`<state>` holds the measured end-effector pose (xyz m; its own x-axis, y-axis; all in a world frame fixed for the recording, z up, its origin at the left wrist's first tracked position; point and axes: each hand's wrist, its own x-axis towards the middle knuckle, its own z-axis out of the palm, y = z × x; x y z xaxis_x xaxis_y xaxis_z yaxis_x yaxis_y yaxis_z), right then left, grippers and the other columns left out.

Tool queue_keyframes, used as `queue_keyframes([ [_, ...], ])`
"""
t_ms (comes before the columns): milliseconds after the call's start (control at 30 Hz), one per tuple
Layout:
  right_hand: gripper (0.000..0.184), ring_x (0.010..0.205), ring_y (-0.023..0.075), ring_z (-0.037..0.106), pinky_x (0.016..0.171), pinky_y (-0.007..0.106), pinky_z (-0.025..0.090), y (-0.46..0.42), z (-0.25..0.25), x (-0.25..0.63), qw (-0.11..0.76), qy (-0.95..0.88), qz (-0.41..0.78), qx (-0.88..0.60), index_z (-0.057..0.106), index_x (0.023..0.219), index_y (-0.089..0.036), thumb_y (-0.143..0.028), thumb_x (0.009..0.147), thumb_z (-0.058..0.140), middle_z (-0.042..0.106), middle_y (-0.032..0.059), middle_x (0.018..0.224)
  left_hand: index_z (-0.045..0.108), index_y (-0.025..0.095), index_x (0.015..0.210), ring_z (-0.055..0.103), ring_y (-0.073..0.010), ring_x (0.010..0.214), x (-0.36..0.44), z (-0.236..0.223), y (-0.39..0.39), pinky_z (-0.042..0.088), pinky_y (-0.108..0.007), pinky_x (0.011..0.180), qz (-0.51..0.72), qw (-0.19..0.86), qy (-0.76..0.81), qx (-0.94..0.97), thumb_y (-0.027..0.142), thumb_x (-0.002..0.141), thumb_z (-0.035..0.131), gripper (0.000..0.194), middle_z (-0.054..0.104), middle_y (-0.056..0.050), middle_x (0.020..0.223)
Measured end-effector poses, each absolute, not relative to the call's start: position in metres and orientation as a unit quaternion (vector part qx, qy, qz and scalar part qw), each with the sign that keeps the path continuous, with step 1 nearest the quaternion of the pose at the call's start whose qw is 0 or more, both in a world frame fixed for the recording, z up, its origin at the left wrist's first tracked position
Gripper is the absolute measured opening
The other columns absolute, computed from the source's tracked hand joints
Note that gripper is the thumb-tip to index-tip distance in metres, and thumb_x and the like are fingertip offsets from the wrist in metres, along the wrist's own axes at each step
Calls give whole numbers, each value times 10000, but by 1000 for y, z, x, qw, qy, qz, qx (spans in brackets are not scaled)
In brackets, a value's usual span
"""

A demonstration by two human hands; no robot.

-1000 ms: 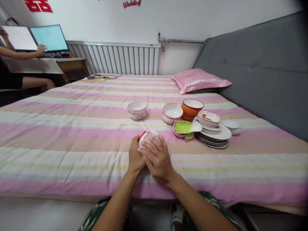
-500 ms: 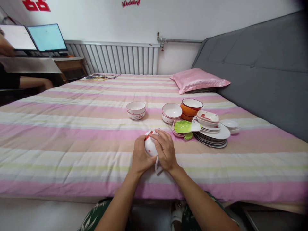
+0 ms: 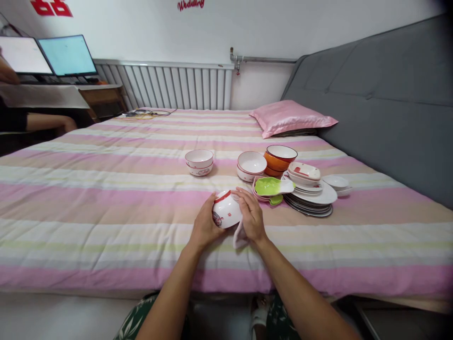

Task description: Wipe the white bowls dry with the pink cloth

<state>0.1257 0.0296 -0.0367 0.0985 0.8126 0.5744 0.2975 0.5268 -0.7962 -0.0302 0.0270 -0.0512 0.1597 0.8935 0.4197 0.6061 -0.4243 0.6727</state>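
A white bowl [image 3: 227, 211] with a red rim band and a small printed figure is tilted on its side between my hands, above the striped bedspread [image 3: 106, 222]. My left hand [image 3: 205, 222] is closed round its left side. My right hand [image 3: 252, 215] presses a pale pinkish cloth [image 3: 240, 237] to the bowl's right side; the cloth hangs below the palm. Part of the bowl's rim and the cloth's upper part are hidden by the right fingers.
Beyond my hands stand two bowl stacks, the left bowls [image 3: 199, 163] and middle bowls [image 3: 251, 165]. To the right are orange bowls [image 3: 276, 163], a green leaf-shaped dish [image 3: 269, 186], stacked plates [image 3: 329, 193] and small dishes [image 3: 336, 182]. A person's leg [image 3: 49, 122] shows at far left.
The bowl has turned so that more of its outer side and the printed figure show. My right hand has shifted slightly right with the cloth, uncovering the bowl's middle.
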Motion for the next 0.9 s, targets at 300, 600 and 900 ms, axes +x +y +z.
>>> queue_keyframes([
  [300,330,1108,218,595,982,385,439,34,-46,122,626,-540,403,-392,658,1075,-196,-378,920,431,673,64,1151,470,170,1148,581,-261,1001,-30,-33,12,493,-397,879,462,107,471,744,257,532,717,669,581,-105,1094],
  [600,312,1164,205,540,1040,414,390,19,-36,122,571,-674,242,-401,644,1113,-249,-299,942,388,643,46,1183,434,183,1143,549,-262,995,-25,-38,8,476,-398,869,449,81,474,753,292,570,705,643,557,-97,1081],
  [900,318,1234,232,468,1048,455,328,0,-29,108,480,-766,58,-425,609,1170,-275,-241,918,418,592,31,1272,448,180,1137,554,-244,1005,-24,-38,8,467,-389,896,467,90,471,743,203,638,624,530,566,-97,1087],
])
